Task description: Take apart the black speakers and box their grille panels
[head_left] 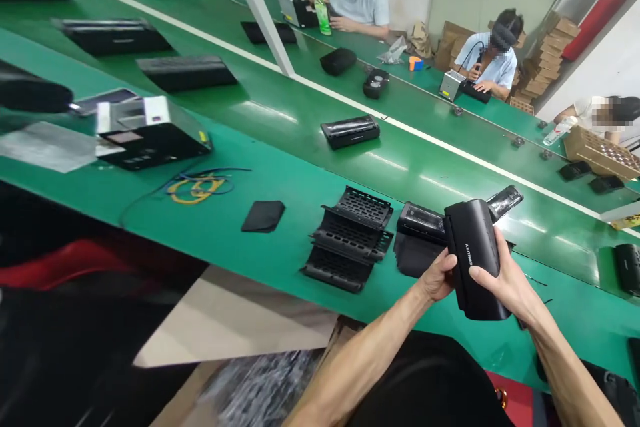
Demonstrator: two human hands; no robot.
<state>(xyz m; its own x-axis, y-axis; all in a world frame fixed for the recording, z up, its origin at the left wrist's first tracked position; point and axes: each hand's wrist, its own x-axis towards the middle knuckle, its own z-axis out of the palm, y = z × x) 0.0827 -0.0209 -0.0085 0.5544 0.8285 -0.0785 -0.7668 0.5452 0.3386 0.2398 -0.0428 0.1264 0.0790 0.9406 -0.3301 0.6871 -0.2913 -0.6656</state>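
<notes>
I hold a black speaker body point(475, 257) upright over the green bench edge, white lettering running down its side. My left hand point(437, 277) grips its left side with the fingers wrapped behind. My right hand point(505, 280) clasps its right side, thumb across the front. Just behind it lie a black inner module point(420, 220) and a glossy black part point(506, 201). A stack of black perforated grille frames point(353, 237) sits to the left, with a flat black pad point(263, 215) farther left.
Green conveyor belt point(280, 127) carries black units such as the black unit point(350, 131). A white and black box device point(150, 130) and coiled yellow-blue wires point(197, 185) lie at left. Three other people work across the belt, near cardboard boxes point(547, 57). A white post point(257, 7) crosses the belt.
</notes>
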